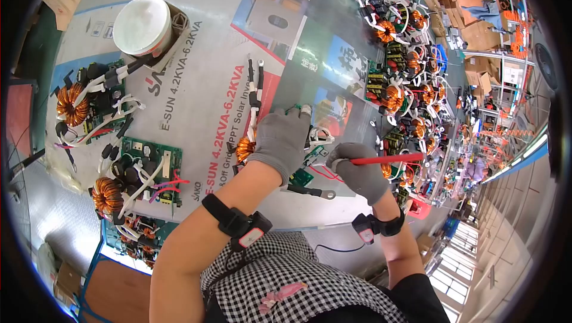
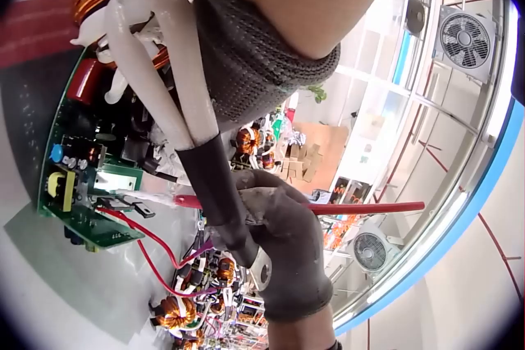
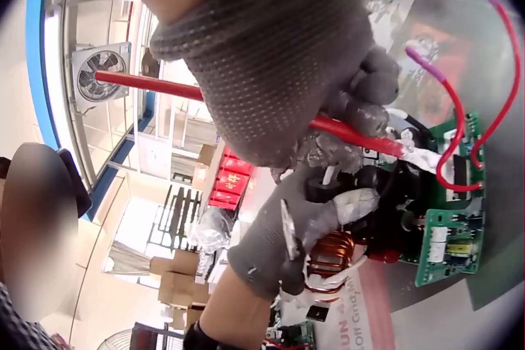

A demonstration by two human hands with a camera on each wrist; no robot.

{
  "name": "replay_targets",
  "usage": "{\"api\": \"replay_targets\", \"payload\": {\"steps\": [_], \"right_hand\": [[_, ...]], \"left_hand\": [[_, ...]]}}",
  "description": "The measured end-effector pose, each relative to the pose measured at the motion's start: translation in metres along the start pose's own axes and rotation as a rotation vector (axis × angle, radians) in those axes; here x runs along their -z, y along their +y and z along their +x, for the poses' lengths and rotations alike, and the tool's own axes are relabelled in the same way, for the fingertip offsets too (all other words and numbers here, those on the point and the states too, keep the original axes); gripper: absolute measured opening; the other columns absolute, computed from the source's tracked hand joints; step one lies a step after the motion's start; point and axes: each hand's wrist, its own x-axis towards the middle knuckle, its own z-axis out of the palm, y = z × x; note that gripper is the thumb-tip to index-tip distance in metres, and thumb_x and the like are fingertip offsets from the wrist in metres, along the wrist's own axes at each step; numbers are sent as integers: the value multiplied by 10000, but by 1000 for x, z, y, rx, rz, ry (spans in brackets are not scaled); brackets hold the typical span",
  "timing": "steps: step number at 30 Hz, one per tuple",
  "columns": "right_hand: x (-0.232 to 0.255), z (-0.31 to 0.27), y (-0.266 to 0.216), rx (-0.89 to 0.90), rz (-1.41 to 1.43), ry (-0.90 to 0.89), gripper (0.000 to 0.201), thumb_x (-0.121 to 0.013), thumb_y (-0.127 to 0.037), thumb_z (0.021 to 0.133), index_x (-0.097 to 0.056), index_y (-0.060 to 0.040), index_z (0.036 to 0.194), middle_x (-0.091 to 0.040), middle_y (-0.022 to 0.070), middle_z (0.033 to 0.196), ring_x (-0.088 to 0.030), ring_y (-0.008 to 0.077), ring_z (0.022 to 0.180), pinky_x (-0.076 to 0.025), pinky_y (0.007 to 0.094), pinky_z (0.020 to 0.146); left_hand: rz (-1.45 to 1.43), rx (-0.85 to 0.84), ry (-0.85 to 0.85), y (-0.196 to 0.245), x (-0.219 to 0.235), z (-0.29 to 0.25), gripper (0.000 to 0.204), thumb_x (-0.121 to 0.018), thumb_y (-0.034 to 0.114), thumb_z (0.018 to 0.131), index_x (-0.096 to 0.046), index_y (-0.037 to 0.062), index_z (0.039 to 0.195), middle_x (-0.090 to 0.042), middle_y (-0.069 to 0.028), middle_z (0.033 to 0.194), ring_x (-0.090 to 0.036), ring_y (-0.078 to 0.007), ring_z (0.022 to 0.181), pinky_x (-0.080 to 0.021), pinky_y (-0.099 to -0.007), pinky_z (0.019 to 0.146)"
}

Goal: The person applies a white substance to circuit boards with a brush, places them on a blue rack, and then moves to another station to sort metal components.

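My gloved left hand (image 1: 280, 138) grips a green circuit board (image 3: 447, 243) from above, beside its copper-wound coil (image 3: 330, 260). The board stands tilted up on edge in the wrist views. My gloved right hand (image 1: 360, 171) pinches a red-handled brush (image 1: 396, 158) whose white-smeared tip (image 3: 420, 158) is right at a part on the board. Red wires (image 3: 453, 120) with purple ends stick out from the board. A thick white cable with a black sleeve (image 2: 215, 182) and a metal ring lug runs across the left wrist view. The left fingertips are partly hidden behind parts.
Two more coil boards (image 1: 152, 165) lie at the left of the printed tabletop (image 1: 196, 85). A white bucket (image 1: 142, 25) stands in a carton at the back left. Many similar boards (image 1: 393, 97) crowd the right side.
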Motion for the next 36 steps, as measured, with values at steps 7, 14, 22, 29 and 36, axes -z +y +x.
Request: {"api": "replay_targets", "payload": {"steps": [7, 14, 22, 29, 36], "right_hand": [[-22, 4, 2, 88, -74, -69, 89, -569, -46, 763, -623, 25, 761, -623, 130, 726, -608, 258, 697, -484, 352, 673], [-15, 3, -5, 114, -13, -48, 107, -570, -57, 761, -626, 34, 769, -626, 139, 734, -608, 255, 694, -482, 352, 668], [-7, 2, -3, 109, -17, -12, 122, -601, -122, 758, -649, -12, 780, -615, 163, 732, -601, 320, 675, -481, 386, 632], [-2, 1, 3, 52, 61, -41, 89, -565, -32, 765, -605, 46, 777, -621, 128, 735, -609, 220, 698, -485, 334, 655], [4, 2, 27, 52, -29, 70, 99, -589, -71, 763, -627, 19, 776, -624, 133, 751, -605, 264, 669, -478, 348, 636]], "left_hand": [[12, 9, 7, -1, 2, -5, 605, -725, 181, 737, -516, 73, 1293, -606, -74, 1168, -596, -253, 1065, -522, -361, 867], [36, 39, -49, 2, 7, -3, 632, -724, 196, 748, -491, 87, 1325, -600, -65, 1188, -589, -248, 1086, -521, -366, 881], [70, 32, -58, 2, 3, 0, 652, -725, 224, 758, -475, 98, 1346, -591, -64, 1208, -580, -234, 1106, -521, -359, 879], [68, 16, -41, 2, 2, 0, 667, -728, 235, 755, -469, 90, 1352, -591, -64, 1211, -586, -233, 1095, -511, -349, 891], [31, 6, -26, 4, 4, -2, 646, -732, 212, 741, -498, 82, 1329, -601, -65, 1193, -594, -239, 1068, -513, -357, 871]]}}
